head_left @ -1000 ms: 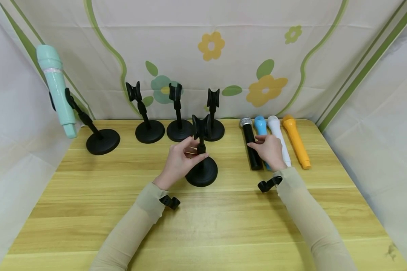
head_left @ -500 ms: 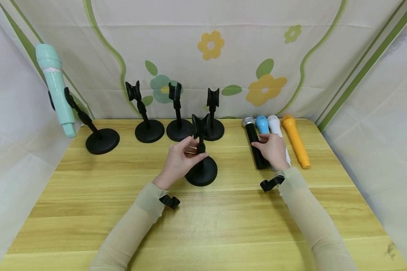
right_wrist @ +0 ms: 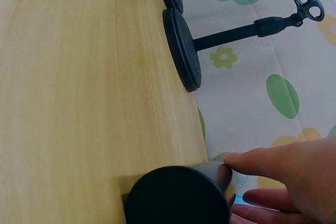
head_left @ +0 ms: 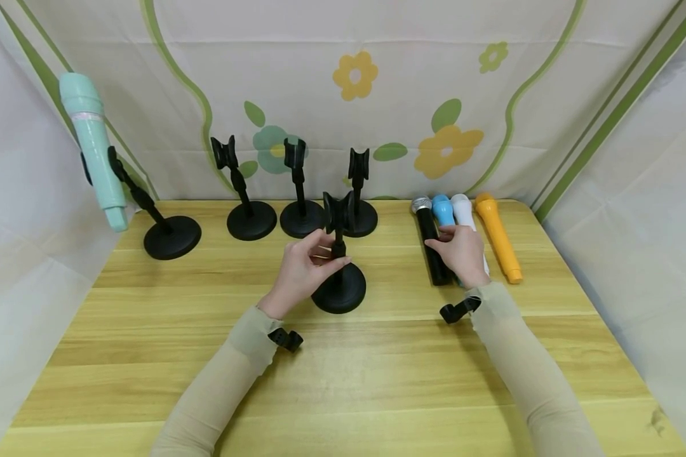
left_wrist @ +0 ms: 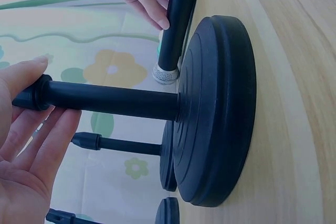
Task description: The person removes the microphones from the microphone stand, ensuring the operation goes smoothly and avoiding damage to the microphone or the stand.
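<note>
My left hand (head_left: 300,270) grips the stem of a black microphone stand (head_left: 340,289), which stands upright on the table with a bare clip on top. Over to the right, my right hand (head_left: 460,251) pinches a black microphone (head_left: 431,254) with a silver mesh head. That microphone lies on the table, and the left wrist view shows thumb and fingers at the body of the black microphone (left_wrist: 178,19). Close beside it lie a blue microphone (head_left: 443,208) and a white microphone (head_left: 463,212), both partly hidden by the hand. An orange microphone (head_left: 498,238) lies at the far right.
At the left, a mint-green microphone (head_left: 94,152) rests tilted in the clip of a black stand (head_left: 173,238). Behind my left hand stand a left stand (head_left: 252,221), a middle stand (head_left: 302,219) and a right stand (head_left: 363,219). Patterned cloth (head_left: 297,70) borders the wooden table (head_left: 343,387).
My right hand has shifted slightly right, and the black microphone has slid with it, closer to the blue one. My left hand and its stand have stayed put.
</note>
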